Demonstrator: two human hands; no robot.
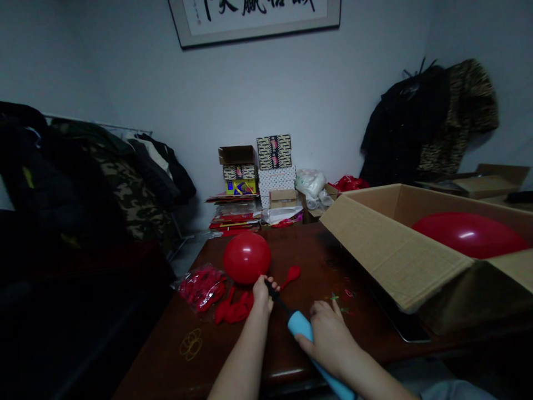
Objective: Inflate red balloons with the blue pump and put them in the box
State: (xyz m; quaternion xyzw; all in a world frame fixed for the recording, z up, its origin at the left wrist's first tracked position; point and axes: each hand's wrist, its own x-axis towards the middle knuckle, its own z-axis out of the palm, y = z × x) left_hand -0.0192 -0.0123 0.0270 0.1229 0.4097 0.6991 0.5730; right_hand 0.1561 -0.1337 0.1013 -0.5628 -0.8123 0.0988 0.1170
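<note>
My left hand (265,291) is closed around the neck of a round, inflated red balloon (246,258) and the black nozzle (280,300) of a balloon pump. The pump's light-blue barrel (300,326) slants back toward me past the table's front edge. My right hand (328,336) lies over this barrel, its thumb across the near side and its fingers beyond it; one finger points out toward small coloured rubber bands (345,309). A limp red balloon (292,273) rests just past my left hand. More uninflated balloons (235,309) lie to the left of it.
A clear bag of red balloons (203,288) and a yellowish loop bundle (191,344) lie on the left of the brown table (166,355). At right, an open cardboard box (375,244) holds an inflated red balloon (470,234); a dark flat device (406,325) sits beside it. Stacked boxes (275,180) stand behind.
</note>
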